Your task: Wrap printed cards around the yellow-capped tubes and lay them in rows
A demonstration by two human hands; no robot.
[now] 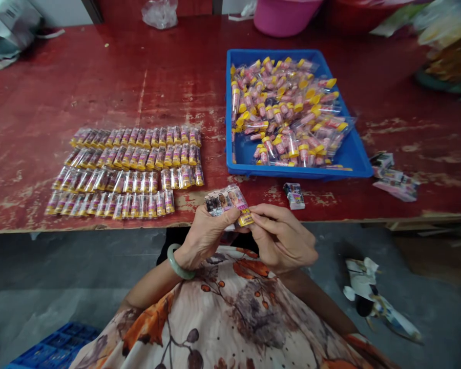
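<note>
Head view: fingers (258,215) of the right hand (282,238) closed in a firm pinch on one end of a card strip (227,204), fingers of the left hand (203,238) folded shut on the other, neither hand open, both with hold of the same strip, the pair nearly touching at the middle. Strip location: up between both hands, just above the near edge of the table, its printed face tilted toward the camera. Work in hand, by the look of it: handling of this strip over the table; needed at this point, seemingly, a steady two-handed pinch without creasing the paper. Around the left wrist, a green bangle (180,262); below both arms, a floral blouse (223,318). Just beyond the hands, a small card stack (294,196), with more loose cards (395,184) off to the right. To the left, neat rows of packets (123,171), each with a pink and yellow tube inside; ahead, a blue tray (299,171) heaped with similar loose packets (284,115). Underneath all of it, a red table (100,92) with worn, flaking paint. Farther off, a pink tub (284,15) past the far edge; down on the concrete floor (61,266), a blue crate (57,346) and a crumpled wrapper (372,297).
</note>
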